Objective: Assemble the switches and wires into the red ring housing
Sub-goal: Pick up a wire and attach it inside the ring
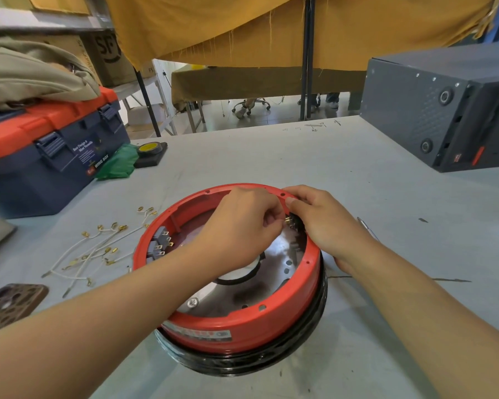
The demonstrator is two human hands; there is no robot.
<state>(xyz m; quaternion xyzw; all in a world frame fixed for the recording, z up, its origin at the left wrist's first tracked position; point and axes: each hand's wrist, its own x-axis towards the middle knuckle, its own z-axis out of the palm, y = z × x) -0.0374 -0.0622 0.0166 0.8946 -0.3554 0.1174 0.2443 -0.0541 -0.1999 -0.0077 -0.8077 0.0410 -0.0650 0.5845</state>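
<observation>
Both hands are crowding the far right of the ring (242, 321)'s inside, the left hand (239, 226) reaching across its middle and the right hand (326, 223) lying over the rim. Two switches (159, 246) are filling the inner left wall. Loose wires (92, 251) are cluttering the desk (386, 214) just left of the ring. A toolbox (49, 156) is blocking the far left, a grey case (444, 108) the far right. Bare desk is lying open behind and right of the ring.

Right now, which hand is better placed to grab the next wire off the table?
Probably left. The loose wires lie on the table left of the red ring, on the left hand's side. The right hand would have to cross the ring.
</observation>
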